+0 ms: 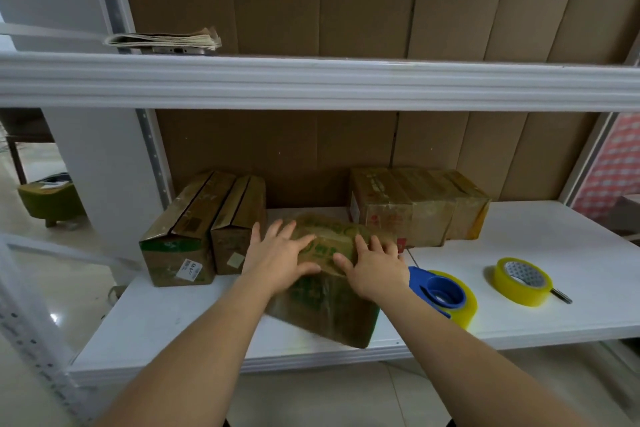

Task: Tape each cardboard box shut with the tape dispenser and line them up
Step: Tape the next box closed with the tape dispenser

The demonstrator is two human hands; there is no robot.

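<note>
A cardboard box with green print (pixel 325 305) lies in the middle of the white shelf (pixel 519 263), its near corner over the front edge. My left hand (pixel 280 253) and my right hand (pixel 374 267) both press flat on its top, fingers spread. Two taped boxes (pixel 204 229) stand side by side at the left. More taped boxes (pixel 415 204) sit at the back right. The blue tape dispenser with yellow tape (pixel 443 295) lies just right of my right wrist, untouched.
A spare yellow tape roll (pixel 521 281) lies further right with a dark pen (pixel 561 295) beside it. An upper shelf beam (pixel 311 80) runs overhead, carrying a stack of papers (pixel 166 40). Cardboard sheets line the back. A green stool (pixel 48 199) stands on the floor, left.
</note>
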